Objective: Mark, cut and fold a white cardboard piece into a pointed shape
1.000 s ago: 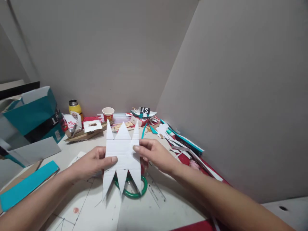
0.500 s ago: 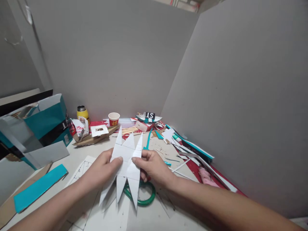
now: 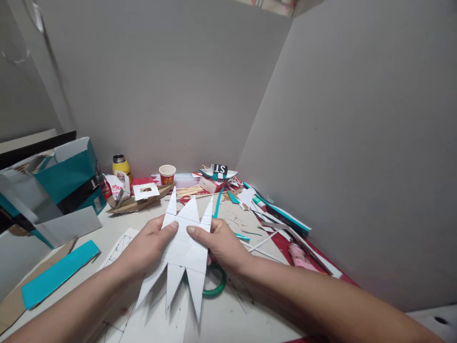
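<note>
Between both hands is a white cardboard cutout [image 3: 183, 243] with pointed triangular flaps at its top and bottom and pencil lines across it. My left hand [image 3: 153, 240] grips its left edge, thumb on the front and fingers behind. On the right edge my right hand [image 3: 223, 240] does the same, its thumb pressed near the middle. The fingers behind the card are mostly hidden. Beneath the cutout, green-handled scissors [image 3: 218, 290] lie on the table, partly covered. A white sheet with drawn lines [image 3: 119, 247] lies under my left forearm.
A teal strip of cardboard [image 3: 60, 276] and a cut-up teal box [image 3: 67, 178] are at left. Along the back stand a yellow bottle [image 3: 122, 166] and a red paper cup [image 3: 167, 175]. Scraps and strips [image 3: 282, 224] pile up at right, near a pink object [image 3: 299, 256]. Grey walls enclose the table.
The cutout has turned flatter toward me and spread a little wider, with its lower flaps farther left. My right thumb has slid inward on it. The view has shifted slightly.
</note>
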Available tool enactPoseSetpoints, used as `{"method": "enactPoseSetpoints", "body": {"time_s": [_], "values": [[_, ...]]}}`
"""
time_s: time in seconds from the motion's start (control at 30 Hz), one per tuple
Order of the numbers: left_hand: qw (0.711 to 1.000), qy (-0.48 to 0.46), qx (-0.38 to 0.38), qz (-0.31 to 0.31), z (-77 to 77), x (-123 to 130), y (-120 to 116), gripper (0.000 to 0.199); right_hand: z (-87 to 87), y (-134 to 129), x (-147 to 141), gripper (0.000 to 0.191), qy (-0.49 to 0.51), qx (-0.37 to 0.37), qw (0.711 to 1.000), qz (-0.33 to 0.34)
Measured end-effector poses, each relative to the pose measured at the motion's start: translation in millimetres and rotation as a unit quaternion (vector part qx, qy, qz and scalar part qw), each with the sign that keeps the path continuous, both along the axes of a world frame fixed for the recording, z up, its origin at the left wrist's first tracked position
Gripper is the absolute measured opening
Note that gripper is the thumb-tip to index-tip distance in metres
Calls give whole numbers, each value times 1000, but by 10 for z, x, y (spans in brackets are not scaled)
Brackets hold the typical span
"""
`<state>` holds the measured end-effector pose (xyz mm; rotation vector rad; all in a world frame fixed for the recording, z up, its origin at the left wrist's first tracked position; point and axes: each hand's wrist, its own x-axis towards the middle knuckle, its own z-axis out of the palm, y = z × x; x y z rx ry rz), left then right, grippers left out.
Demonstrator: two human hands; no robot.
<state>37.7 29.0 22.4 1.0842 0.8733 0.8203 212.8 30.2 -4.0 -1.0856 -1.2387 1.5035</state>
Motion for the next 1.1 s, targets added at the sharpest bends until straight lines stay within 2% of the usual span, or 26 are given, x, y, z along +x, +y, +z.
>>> {"method": "enactPoseSetpoints", "body": {"time_s": [0.27,0.5,0.67,0.87,1.1], "values": [[998,52,16,29,-60,22,-38,43,-62,-5,-22,35,1,1,1000,9],[998,58,17,-14,35,3,-10,39,-36,-3,-10,33,15,-32,999,20],[995,80,65,-3,-16,-2,-12,39,-8,-5,-22,33,20,-35,999,6],[984,139,113,15,-83,37,-21,41,-69,-3,-38,33,-11,-28,1000,-5],[969,176,173,18,-166,68,-27,49,-70,-9,-91,21,-58,-9,998,-22]]}}
